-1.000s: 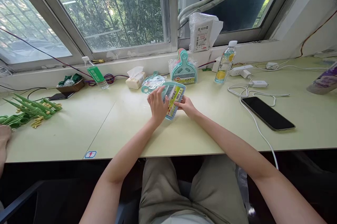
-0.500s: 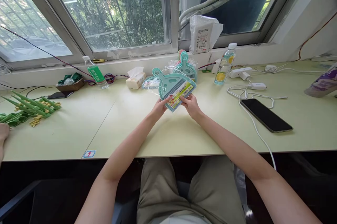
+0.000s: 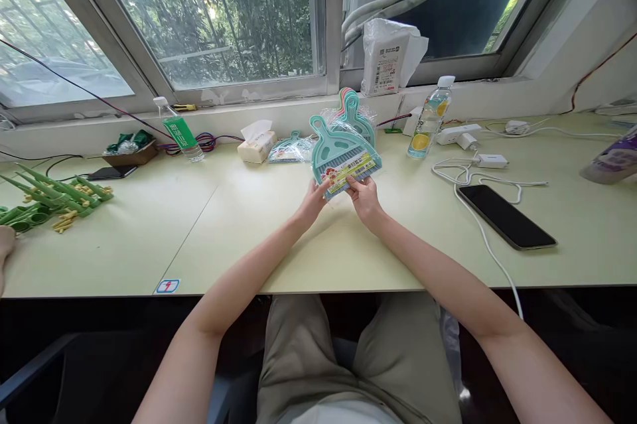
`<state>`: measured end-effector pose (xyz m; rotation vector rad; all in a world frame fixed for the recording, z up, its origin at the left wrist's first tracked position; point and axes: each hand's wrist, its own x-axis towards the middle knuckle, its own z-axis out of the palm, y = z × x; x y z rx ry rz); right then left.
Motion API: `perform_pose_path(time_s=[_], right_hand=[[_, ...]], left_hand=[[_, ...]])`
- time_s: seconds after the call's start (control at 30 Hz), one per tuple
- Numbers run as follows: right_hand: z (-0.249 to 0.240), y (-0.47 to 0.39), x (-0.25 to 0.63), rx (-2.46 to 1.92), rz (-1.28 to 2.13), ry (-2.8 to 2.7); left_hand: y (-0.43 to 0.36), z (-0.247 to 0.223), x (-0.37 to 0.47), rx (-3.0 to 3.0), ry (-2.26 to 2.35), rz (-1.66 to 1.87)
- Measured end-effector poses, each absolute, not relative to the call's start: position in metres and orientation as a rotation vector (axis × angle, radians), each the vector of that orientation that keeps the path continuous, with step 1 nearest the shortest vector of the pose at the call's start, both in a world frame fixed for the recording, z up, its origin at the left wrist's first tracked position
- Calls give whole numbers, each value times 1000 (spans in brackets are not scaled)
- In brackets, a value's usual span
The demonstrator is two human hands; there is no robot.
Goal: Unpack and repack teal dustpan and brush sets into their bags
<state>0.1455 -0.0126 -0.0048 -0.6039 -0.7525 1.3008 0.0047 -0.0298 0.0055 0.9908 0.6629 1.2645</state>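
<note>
Printed on the yellow label point(image 3: 354, 168) of the dustpan set point(image 3: 337, 145): a bright little picture at the left end and rows of dark letters, too small to read for sure from here. Taking that set as the middle of a clock, on the green bottle point(image 3: 182, 135) near nine o'clock: white letters on a green band. On the fruit bottle point(image 3: 428, 120) at two o'clock: dark letters and yellow slices. On the white wrapped pack point(image 3: 389, 62) at one o'clock: black print, a bar code and a bit of red. On the sticker point(image 3: 168, 286) at eight o'clock, by the front edge of the desk point(image 3: 223, 251): a red mark inside a blue frame.

Pinched along its bottom edge by both hands, left hand point(image 3: 312, 205) at seven o'clock, right hand point(image 3: 365, 198) at five, thumbs on the front. Tipped so as to point its handle toward eleven. Just behind, near twelve: more dustpans point(image 3: 361, 122).

Both arms stretched forward, elbows wide, wrists near each other.
</note>
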Motion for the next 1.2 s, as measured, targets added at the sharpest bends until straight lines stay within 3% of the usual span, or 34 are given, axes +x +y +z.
perform_pose_path(time_s=[0.17,0.47,1.2], right_hand=[[-7,-13,142,-656,1342,-771],[-2,-13,143,-618,1274,-740],[-2,-13,142,-660,1397,-768]], left_hand=[[-25,17,-4,887,670,1448],[-34,10,11,912,622,1267],[-27,9,-4,1129,844,1403]])
